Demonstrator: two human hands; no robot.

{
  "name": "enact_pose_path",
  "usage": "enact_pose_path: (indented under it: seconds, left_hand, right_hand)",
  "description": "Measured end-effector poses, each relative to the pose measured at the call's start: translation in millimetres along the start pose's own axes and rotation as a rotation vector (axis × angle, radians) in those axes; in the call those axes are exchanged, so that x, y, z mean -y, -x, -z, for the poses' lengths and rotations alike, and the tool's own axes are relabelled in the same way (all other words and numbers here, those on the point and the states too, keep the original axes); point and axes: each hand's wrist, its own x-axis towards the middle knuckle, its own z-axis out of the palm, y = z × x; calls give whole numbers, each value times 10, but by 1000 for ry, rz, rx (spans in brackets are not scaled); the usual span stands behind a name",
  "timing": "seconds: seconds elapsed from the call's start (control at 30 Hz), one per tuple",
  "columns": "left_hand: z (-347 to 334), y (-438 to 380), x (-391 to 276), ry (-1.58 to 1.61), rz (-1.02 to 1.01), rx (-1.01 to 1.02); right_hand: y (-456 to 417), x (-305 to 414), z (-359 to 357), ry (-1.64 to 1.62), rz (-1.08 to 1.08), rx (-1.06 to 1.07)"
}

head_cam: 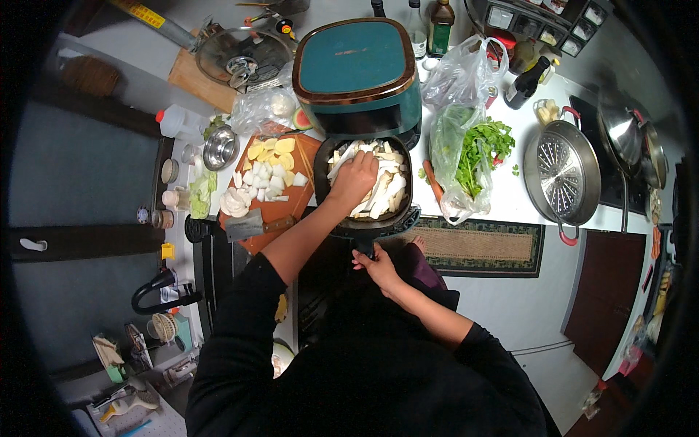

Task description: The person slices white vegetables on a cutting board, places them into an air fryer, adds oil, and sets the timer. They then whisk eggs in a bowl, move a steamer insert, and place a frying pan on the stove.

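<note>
The dark basket (409, 191) of a green air fryer (355, 60) is pulled out and filled with pale sliced strips (389, 188), which look like mushroom. On top of the strips rests my left hand (357, 175), fingers bent down among them; whether it grips any is hidden. My right hand (377, 266) grips the black basket handle (363, 247) below. Left of the basket, an orange cutting board (300, 210) bears yellow slices (285, 146), white chunks (270, 180) and a cleaver (246, 225) with a wooden handle.
Right of the fryer lie a carrot (433, 180) and a plastic bag (450, 142) with leafy greens (480, 150). A steel steamer pan (562, 172) stands farther right beside the stove. At left are a metal bowl (221, 147) and jars. Bottles (441, 30) stand behind the fryer.
</note>
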Motion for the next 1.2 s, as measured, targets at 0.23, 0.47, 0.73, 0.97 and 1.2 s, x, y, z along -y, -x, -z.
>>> enact_pose_path:
  seconds: [0.23,0.47,0.73,0.97,1.2]
  left_hand:
    - [-242,-174,130,-136,-229,-78]
    - [-370,-198,110,-23,-17,0]
    - [-160,-125,95,124,134,123]
    - [974,395,222,631,519,-43]
    - [861,1410,325,1534,1044,-291]
  right_hand:
    - [-14,-30,-15,4,-12,-13]
    - [2,15,-27,4,-9,-8]
    - [16,81,-103,1,28,-58]
    - [-220,607,-31,-3,137,-129]
    - [-637,1090,-27,114,115,-165]
